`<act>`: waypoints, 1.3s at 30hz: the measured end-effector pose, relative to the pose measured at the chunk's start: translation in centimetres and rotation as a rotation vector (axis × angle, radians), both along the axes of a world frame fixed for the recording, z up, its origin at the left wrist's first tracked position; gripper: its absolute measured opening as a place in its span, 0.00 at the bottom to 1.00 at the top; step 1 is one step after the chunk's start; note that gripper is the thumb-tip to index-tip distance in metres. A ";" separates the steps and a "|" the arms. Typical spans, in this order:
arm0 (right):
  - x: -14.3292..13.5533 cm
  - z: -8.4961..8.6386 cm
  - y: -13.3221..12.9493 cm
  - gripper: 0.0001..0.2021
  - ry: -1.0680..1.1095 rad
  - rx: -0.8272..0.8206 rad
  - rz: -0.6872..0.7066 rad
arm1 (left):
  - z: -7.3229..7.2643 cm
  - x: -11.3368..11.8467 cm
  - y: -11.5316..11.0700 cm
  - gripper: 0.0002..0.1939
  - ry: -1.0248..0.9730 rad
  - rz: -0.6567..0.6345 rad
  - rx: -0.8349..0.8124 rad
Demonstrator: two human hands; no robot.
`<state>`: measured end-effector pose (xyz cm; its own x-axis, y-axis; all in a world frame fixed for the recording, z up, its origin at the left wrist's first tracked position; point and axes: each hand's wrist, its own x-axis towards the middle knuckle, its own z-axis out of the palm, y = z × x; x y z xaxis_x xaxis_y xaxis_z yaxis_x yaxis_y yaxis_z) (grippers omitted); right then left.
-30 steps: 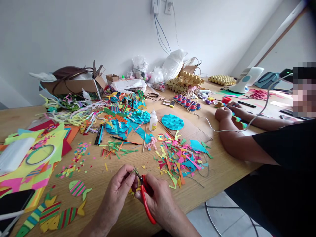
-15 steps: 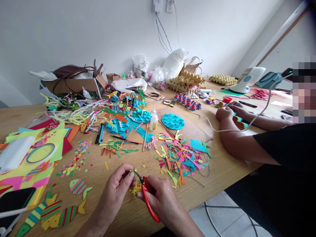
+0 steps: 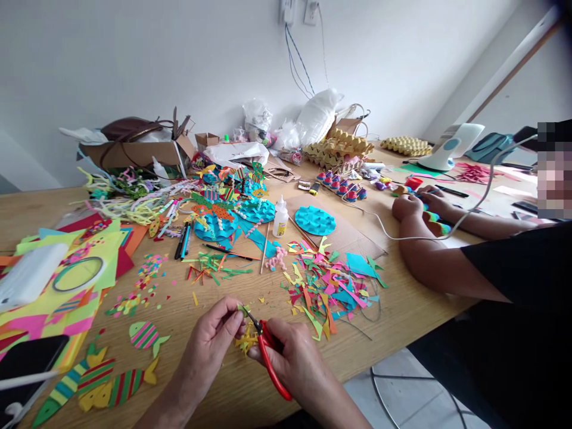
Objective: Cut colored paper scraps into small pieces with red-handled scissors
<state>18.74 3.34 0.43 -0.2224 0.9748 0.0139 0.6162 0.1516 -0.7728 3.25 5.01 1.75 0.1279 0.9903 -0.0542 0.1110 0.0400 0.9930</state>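
Observation:
My right hand (image 3: pixel 292 351) is closed round the red handles of a small pair of scissors (image 3: pixel 273 368). Their dark blades point up and left to the fingertips of my left hand (image 3: pixel 220 330). Those fingers pinch a small yellow-green paper piece (image 3: pixel 242 308), mostly hidden by the fingertips. Under the scissors, yellow paper scraps (image 3: pixel 247 341) lie on the table. Left of my hands are striped paper fish, one pink and green (image 3: pixel 143 335), another red and green (image 3: pixel 126 387).
Colourful paper offcuts (image 3: pixel 330 286) spread beyond my right hand. A glue bottle (image 3: pixel 280 219) stands near a blue scalloped disc (image 3: pixel 315 220). Coloured paper sheets (image 3: pixel 111 250) and a tape roll (image 3: pixel 78 274) lie left. At right, another person's arms (image 3: pixel 424 250) rest on the table, near a white cable (image 3: pixel 379 223).
The view has shifted slightly, so the table things sit a little further right. Both hands keep nearly the same pose, the scissor tips still at the pinched paper.

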 end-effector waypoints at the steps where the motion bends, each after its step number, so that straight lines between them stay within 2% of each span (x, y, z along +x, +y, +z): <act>1: 0.0 0.1 0.0 0.21 -0.007 -0.009 0.004 | 0.1 0.0 0.0 0.08 0.006 -0.011 0.002; 6: -0.1 0.6 -0.1 0.19 -0.010 -0.036 0.027 | 0.6 -0.3 0.1 0.10 0.042 -0.094 0.006; 18: 0.0 0.5 -0.4 0.20 0.019 -0.036 0.058 | 0.5 -1.2 0.3 0.11 0.099 -0.231 0.007; 26: 0.2 0.4 -0.4 0.21 0.031 -0.051 0.071 | 0.0 -1.5 0.6 0.09 0.149 -0.260 0.018; 39: 0.8 -0.2 -0.4 0.21 -0.021 -0.052 0.082 | 0.1 -1.6 0.4 0.07 0.176 -0.215 0.029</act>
